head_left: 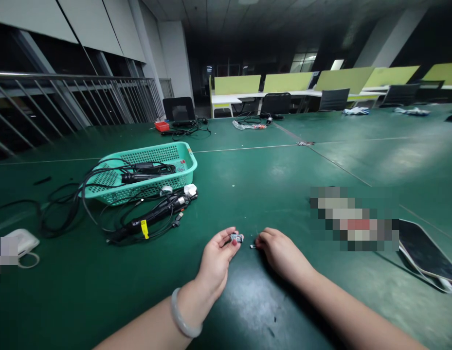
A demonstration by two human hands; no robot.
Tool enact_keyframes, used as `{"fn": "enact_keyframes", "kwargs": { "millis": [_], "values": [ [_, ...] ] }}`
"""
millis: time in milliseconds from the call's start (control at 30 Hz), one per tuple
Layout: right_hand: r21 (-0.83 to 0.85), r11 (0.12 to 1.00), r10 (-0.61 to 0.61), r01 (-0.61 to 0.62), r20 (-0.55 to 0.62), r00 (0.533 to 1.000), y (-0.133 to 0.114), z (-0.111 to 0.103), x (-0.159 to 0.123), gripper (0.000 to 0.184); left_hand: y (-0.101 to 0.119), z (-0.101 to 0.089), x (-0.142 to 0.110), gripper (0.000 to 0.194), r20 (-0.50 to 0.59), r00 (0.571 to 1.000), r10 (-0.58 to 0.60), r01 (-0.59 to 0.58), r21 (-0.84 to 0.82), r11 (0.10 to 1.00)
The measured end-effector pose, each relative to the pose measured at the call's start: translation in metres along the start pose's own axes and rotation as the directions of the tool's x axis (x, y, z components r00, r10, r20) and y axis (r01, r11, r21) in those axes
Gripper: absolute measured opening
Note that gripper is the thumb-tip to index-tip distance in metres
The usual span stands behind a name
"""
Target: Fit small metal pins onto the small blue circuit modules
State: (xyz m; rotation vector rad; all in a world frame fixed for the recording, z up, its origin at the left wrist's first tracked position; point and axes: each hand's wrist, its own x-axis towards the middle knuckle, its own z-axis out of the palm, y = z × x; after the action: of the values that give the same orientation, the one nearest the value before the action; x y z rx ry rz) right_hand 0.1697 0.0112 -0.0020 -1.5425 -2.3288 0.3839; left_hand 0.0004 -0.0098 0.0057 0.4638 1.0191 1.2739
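Observation:
My left hand [219,253], with a pale bangle on the wrist, pinches a small silvery-grey block [237,238] between thumb and fingers. Its exact kind is too small to make out. Just to the right, my right hand [279,248] is low over the green table [226,204], its fingers curled together and pointing left. A tiny piece with a light end [252,246] shows at these fingertips. Whether the fingers grip it or only touch it is hidden. A narrow gap separates the two hands.
Left of centre stands a turquoise plastic basket [191,167] holding black cabled devices. In front of it lies a black wand-like device [153,218] with cables and a yellow tag. A phone [428,248] with a white cable lies right, beside a blurred-out patch. A white gadget [23,243] sits far left.

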Motion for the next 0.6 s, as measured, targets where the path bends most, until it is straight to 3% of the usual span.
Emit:
{"fn": "enact_keyframes", "kwargs": {
  "millis": [167, 333, 467, 600],
  "values": [
    [0.030, 0.999, -0.025, 0.030, -0.147, 0.989, 0.000, -0.009, -0.002, 0.024, -0.001, 0.000, -0.001, 0.028, 0.028, 0.999, -0.019, 0.019, 0.005, 1.000],
    [0.065, 0.983, -0.141, 0.172, -0.334, 0.932, -0.018, -0.017, -0.009, 0.018, -0.005, -0.001, 0.001, 0.032, 0.078, 0.997, -0.004, 0.004, 0.008, 1.000],
    [0.057, 0.967, -0.212, 0.248, -0.357, 0.910, -0.028, -0.013, -0.009, 0.018, -0.006, 0.000, -0.001, 0.034, 0.099, 0.995, -0.004, 0.001, 0.032, 0.999],
    [0.046, 0.969, -0.214, 0.245, -0.351, 0.912, -0.028, -0.009, -0.008, 0.017, -0.007, 0.000, -0.002, 0.033, 0.119, 0.993, -0.009, 0.006, 0.031, 1.000]
  ]
}}
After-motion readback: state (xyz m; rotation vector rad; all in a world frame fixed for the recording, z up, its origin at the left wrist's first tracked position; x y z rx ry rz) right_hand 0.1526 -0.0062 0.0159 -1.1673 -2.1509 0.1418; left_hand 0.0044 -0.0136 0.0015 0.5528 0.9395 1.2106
